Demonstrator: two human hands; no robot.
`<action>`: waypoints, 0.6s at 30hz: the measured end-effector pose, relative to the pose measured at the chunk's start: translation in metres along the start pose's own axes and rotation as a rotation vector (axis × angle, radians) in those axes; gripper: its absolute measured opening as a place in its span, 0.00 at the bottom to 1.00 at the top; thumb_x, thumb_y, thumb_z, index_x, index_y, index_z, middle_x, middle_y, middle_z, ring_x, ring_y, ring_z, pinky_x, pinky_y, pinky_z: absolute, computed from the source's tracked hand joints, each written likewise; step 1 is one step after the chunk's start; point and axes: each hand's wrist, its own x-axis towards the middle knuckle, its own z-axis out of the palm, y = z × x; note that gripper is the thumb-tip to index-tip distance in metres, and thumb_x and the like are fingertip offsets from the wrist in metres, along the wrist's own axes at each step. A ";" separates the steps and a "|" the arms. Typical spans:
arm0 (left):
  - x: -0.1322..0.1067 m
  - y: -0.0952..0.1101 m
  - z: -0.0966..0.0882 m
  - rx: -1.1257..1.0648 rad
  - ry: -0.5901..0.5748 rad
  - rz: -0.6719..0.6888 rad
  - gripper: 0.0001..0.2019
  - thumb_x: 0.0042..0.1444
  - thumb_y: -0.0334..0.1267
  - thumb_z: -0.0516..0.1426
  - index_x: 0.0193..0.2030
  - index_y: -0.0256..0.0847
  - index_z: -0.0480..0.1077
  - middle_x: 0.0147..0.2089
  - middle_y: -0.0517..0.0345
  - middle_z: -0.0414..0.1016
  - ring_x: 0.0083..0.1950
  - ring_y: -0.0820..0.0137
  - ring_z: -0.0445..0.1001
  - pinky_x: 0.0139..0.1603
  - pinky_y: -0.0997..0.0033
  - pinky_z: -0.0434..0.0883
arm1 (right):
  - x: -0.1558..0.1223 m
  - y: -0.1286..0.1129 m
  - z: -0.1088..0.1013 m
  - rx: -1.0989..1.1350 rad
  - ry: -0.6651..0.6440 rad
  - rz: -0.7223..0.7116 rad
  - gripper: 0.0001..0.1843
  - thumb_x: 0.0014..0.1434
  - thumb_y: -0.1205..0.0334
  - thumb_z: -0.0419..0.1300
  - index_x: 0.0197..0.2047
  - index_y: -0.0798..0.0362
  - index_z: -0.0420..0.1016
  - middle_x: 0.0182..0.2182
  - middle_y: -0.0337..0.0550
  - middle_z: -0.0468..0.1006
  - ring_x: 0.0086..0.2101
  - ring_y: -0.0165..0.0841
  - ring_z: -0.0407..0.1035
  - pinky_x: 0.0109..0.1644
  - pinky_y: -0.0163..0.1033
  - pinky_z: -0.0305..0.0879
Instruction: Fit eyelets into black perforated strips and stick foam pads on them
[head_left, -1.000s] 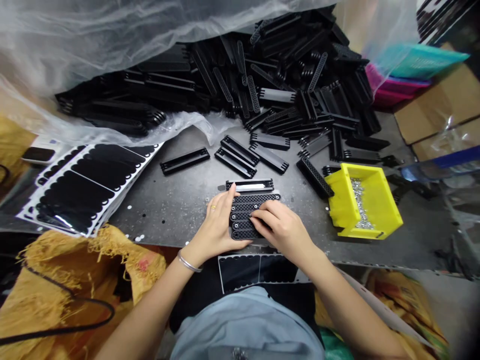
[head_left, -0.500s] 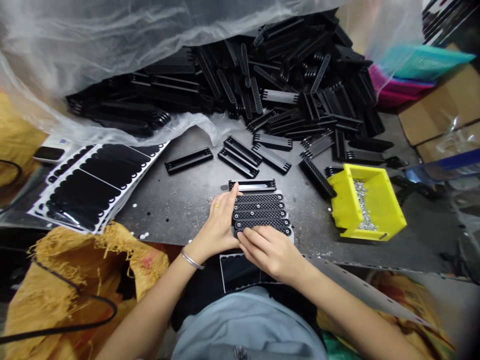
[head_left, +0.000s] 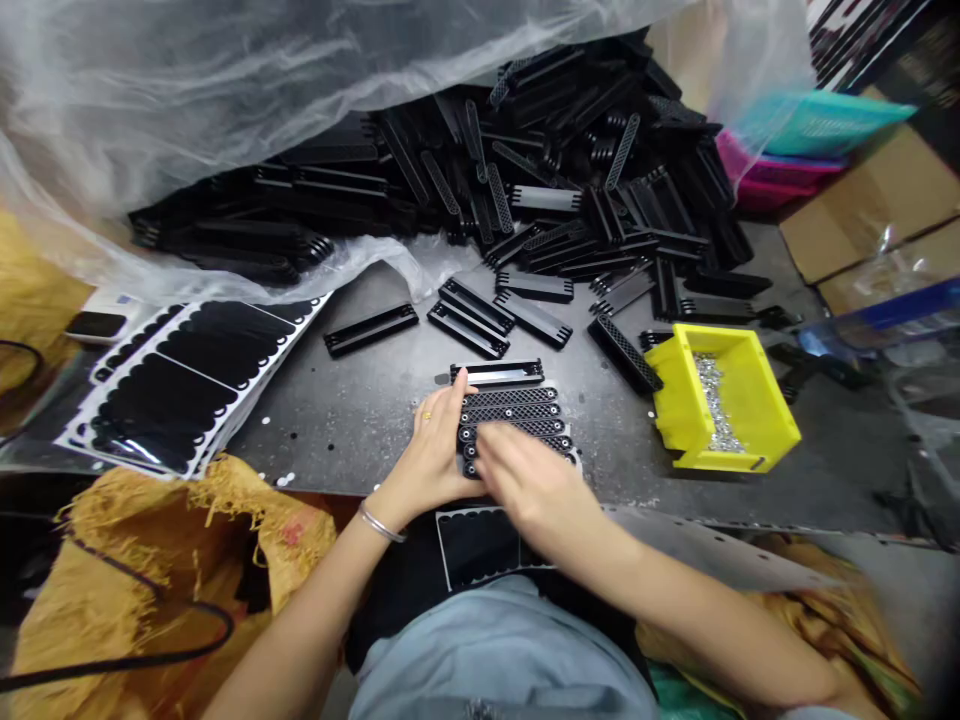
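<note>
Several black bars with a diamond-textured face [head_left: 517, 398] lie side by side on the table, with small silver screws in their ends. One loose screw [head_left: 508, 412] sits midway along a bar. My left hand [head_left: 435, 440] braces the left ends of this row, thumb at the near side and fingers reaching up to the far side. Over the lower left bars is my right hand [head_left: 529, 480], its fingers bunched and blurred; whatever they pinch is hidden. Just beyond the row lies a black bar with a silver strip [head_left: 496, 373].
A yellow bin [head_left: 776, 400] of small silver screws [head_left: 712, 400] stands at right. Behind are several loose black bars [head_left: 371, 330] and a large heap [head_left: 600, 190] under plastic sheeting [head_left: 187, 100]. Black sticker sheets [head_left: 202, 370] lie left; another sheet [head_left: 480, 550] rests on my lap.
My right hand has lifted slightly from the lower left end of the row and moved up over the middle bars. My left hand stays at the row's left ends. The view has shifted slightly.
</note>
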 end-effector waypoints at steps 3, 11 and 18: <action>0.002 0.001 0.002 0.005 0.000 -0.025 0.72 0.46 0.49 0.73 0.79 0.50 0.19 0.71 0.40 0.60 0.72 0.44 0.59 0.74 0.38 0.54 | 0.006 0.034 0.007 0.006 -0.001 -0.016 0.18 0.71 0.74 0.51 0.56 0.68 0.78 0.53 0.61 0.81 0.55 0.45 0.73 0.55 0.45 0.77; -0.014 0.020 -0.017 0.090 0.050 -0.052 0.74 0.44 0.59 0.74 0.80 0.50 0.22 0.77 0.35 0.50 0.76 0.40 0.53 0.74 0.34 0.54 | -0.022 0.084 -0.017 0.123 0.161 0.090 0.14 0.71 0.72 0.53 0.52 0.57 0.79 0.46 0.54 0.81 0.46 0.41 0.74 0.48 0.46 0.78; -0.058 0.089 -0.003 -0.081 -0.029 0.073 0.13 0.68 0.33 0.60 0.58 0.48 0.71 0.53 0.55 0.78 0.56 0.65 0.76 0.59 0.62 0.72 | -0.117 0.153 -0.076 -0.049 0.331 0.588 0.08 0.66 0.68 0.60 0.42 0.51 0.82 0.43 0.49 0.80 0.45 0.44 0.76 0.53 0.54 0.74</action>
